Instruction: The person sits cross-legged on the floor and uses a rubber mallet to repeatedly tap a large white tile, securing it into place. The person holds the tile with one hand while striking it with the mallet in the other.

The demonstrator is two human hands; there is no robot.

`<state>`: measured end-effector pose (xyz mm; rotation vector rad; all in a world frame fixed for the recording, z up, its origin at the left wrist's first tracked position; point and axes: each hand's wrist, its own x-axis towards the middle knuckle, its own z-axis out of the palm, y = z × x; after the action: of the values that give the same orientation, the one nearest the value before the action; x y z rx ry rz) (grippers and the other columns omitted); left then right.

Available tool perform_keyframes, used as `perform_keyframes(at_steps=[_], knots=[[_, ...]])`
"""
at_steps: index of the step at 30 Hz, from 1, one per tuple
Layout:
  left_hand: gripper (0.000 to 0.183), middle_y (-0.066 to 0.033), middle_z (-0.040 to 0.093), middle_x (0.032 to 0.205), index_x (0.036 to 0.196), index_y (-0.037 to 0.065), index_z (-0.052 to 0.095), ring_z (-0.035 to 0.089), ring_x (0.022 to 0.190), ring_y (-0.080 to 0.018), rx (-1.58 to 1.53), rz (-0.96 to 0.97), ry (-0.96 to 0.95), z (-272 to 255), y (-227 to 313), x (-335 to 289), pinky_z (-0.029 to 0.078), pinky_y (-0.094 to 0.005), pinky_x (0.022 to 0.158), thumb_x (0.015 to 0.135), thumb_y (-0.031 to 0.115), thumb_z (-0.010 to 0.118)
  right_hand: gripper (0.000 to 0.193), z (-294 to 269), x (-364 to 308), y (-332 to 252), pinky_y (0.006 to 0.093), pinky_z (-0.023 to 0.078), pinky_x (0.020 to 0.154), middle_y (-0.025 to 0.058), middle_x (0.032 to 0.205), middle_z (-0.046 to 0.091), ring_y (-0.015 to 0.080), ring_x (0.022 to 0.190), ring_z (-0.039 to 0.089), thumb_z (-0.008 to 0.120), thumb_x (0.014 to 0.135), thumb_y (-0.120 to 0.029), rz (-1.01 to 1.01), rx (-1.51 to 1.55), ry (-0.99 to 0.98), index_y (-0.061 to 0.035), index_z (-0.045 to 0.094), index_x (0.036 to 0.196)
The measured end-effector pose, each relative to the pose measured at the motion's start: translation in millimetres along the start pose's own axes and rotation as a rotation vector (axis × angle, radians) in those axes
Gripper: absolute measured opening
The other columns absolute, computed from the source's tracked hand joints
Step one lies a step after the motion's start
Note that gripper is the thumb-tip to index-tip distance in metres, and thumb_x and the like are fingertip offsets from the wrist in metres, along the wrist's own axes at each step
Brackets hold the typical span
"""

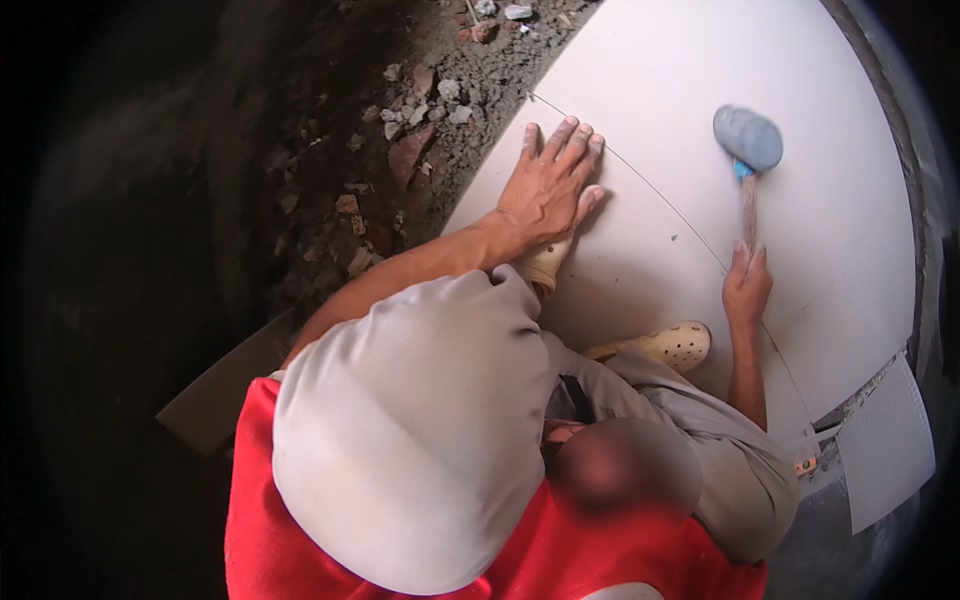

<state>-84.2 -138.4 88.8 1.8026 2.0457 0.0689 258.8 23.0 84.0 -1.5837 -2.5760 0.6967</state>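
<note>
In my right hand [748, 285] is a rubber mallet [748, 138], gripped round its wooden handle. Its blunt grey head, with a bit of blue just below, shows over the large white floor tile [820, 90]; I cannot tell whether it touches. My left hand [556, 182] lies flat with fingers spread on the white surface, near the left edge and close to a thin dark joint line. That line runs slantwise from beside my fingertips down to the lower right, between two tiles.
My cream clogs [672, 345] rest on the near tile. Grey mortar with stones and broken brick [410, 150] borders the tiles on the left. A loose pale ribbed piece [888, 445] lies at the lower right, beside a small orange item [806, 466]. A flat board [225, 390] is at the left.
</note>
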Motion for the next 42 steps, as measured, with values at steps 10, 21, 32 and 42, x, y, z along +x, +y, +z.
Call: perform_keyframes(at_steps=[10, 21, 32, 42], knots=[[0.069, -0.0183, 0.039, 0.167, 0.163, 0.003, 0.039, 0.029, 0.16, -0.0378, 0.031, 0.005, -0.008, 11.5, -6.8, 2.2, 0.021, -0.0702, 0.127, 0.111, 0.048, 0.04, 0.035, -3.8, 7.5, 10.3, 0.0479, 0.052, 0.058, 0.024, 0.09, 0.068, 0.0396, 0.073, 0.067, 0.062, 0.108, -0.026, -0.405, 0.097, 0.207, 0.0063, 0.062, 0.122], [0.065, -0.0165, 0.041, 0.166, 0.163, 0.006, 0.038, 0.03, 0.159, -0.0337, 0.082, -0.002, -0.036, 2.7, -4.8, 0.9, 0.022, -0.0663, 0.128, 0.112, 0.045, 0.044, 0.05, 16.7, 14.1, -19.1, 0.0617, 0.053, 0.085, 0.0368, 0.107, 0.071, 0.0575, 0.103, 0.067, 0.054, 0.111, -0.04, 0.136, 0.047, -0.233, 0.006, 0.062, 0.127], [0.066, -0.0164, 0.041, 0.165, 0.163, 0.003, 0.037, 0.03, 0.158, -0.0344, 0.06, -0.016, -0.013, 5.8, -4.7, -0.1, 0.022, -0.0671, 0.128, 0.111, 0.044, 0.043, 0.033, -28.9, 23.3, -9.7, 0.0419, 0.054, 0.067, 0.0106, 0.082, 0.062, 0.0306, 0.068, 0.059, 0.062, 0.109, -0.032, -0.089, 0.941, 0.312, -0.0005, 0.071, 0.11], [0.07, -0.0193, 0.046, 0.161, 0.16, 0.001, 0.043, 0.034, 0.157, -0.0357, -0.057, 0.038, 0.042, 15.1, -18.1, 3.8, 0.019, -0.072, 0.127, 0.109, 0.05, 0.043, 0.053, 13.9, 23.0, -7.3, 0.058, 0.054, 0.086, 0.0372, 0.104, 0.071, 0.0571, 0.101, 0.068, 0.052, 0.111, -0.041, 0.143, 0.044, -0.156, 0.009, 0.062, 0.125]])
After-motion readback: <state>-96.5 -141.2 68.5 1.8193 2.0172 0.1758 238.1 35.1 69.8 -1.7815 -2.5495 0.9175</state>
